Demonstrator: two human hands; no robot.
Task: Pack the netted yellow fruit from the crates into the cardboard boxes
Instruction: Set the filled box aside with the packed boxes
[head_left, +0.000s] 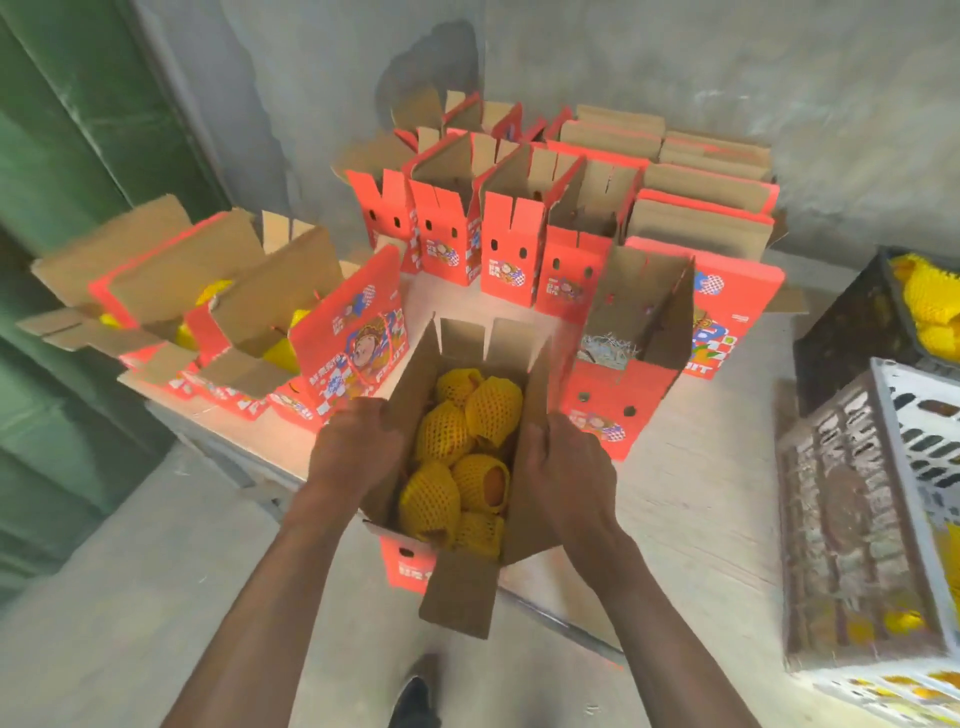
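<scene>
An open red cardboard box (402, 564) stands at the table's near edge, filled with several yellow netted fruit (457, 467). My left hand (356, 441) grips the box's left side flap. My right hand (563, 462) grips the right side flap. At the far right, a black crate (841, 332) holds more netted fruit (930, 306), and a white crate (883, 499) stands in front of it.
Several empty open red boxes (509, 260) stand in rows at the back of the table. Filled boxes (291, 338) lie to the left. Another open box (618, 405) with paper shreds sits right of mine. A green door (78, 208) is on the left, the concrete floor below.
</scene>
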